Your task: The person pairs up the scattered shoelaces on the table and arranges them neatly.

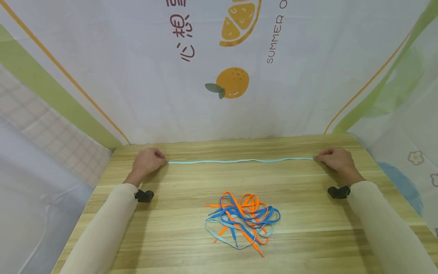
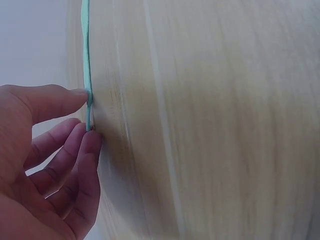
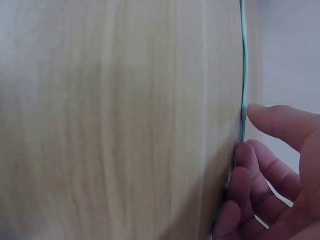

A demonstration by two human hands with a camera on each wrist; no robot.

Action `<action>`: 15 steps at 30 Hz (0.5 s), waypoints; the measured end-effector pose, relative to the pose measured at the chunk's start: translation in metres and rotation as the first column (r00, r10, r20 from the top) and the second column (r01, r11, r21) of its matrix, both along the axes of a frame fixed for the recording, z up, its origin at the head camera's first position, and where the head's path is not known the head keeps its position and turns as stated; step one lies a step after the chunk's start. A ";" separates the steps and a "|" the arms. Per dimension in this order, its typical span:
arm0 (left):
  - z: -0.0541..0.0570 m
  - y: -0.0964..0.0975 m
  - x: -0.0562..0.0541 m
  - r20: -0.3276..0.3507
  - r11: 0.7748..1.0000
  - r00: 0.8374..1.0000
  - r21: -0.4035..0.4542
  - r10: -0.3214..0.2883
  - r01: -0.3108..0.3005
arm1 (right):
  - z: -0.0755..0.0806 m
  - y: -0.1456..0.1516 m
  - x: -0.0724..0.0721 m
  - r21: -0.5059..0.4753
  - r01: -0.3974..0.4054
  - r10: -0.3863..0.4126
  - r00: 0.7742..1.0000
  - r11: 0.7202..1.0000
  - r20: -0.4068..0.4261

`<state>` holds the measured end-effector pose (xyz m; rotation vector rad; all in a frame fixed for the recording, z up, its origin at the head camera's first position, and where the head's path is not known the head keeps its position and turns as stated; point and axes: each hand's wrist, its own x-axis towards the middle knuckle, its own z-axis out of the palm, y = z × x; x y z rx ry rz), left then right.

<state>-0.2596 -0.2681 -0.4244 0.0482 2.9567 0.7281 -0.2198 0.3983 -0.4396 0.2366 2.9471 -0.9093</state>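
Observation:
A light mint-green shoelace (image 1: pixel 226 161) stretches almost straight from side to side across the far part of the wooden table, with slight waves toward its right half. At its left end, my left hand (image 1: pixel 148 161) holds the lace between thumb and fingers. My right hand (image 1: pixel 335 158) pinches the opposite end. In the left wrist view the shoelace (image 2: pixel 86 55) runs up from the thumb and fingertips. The right wrist view has the shoelace (image 3: pixel 244 65) passing the thumb tip, its lower end hidden by the fingers.
A loose tangle of orange, blue and pale green shoelaces (image 1: pixel 236 217) lies nearer the front of the wooden table (image 1: pixel 171 236), between the forearms. Behind the table hangs a white curtain (image 1: pixel 164 102) with printed fruit; fabric also flanks both sides.

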 end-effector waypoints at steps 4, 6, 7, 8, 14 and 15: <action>0.003 0.001 0.002 -0.003 1.000 1.000 -0.005 -0.008 0.008 | 0.000 0.000 0.001 0.000 0.006 -0.006 1.000 1.000 -0.019; 0.005 0.001 0.002 -0.015 1.000 1.000 -0.011 -0.019 0.019 | 0.001 -0.001 0.000 0.003 0.008 -0.008 0.999 1.000 -0.050; 0.007 0.001 0.003 -0.021 1.000 0.999 -0.013 -0.027 0.026 | 0.002 -0.002 0.000 0.007 0.004 -0.004 0.997 1.000 -0.073; 0.008 0.002 0.003 -0.029 0.999 0.999 -0.017 -0.037 0.036 | 0.003 -0.002 0.000 0.008 -0.002 0.003 0.996 1.000 -0.093; 0.015 0.012 0.007 -0.094 0.991 0.990 -0.089 -0.109 0.100 | 0.009 -0.009 0.000 0.038 -0.089 0.094 0.975 0.995 -0.202; 0.016 0.014 0.008 -0.107 0.988 0.987 -0.105 -0.121 0.109 | 0.010 -0.011 0.001 0.040 -0.102 0.109 0.970 0.994 -0.216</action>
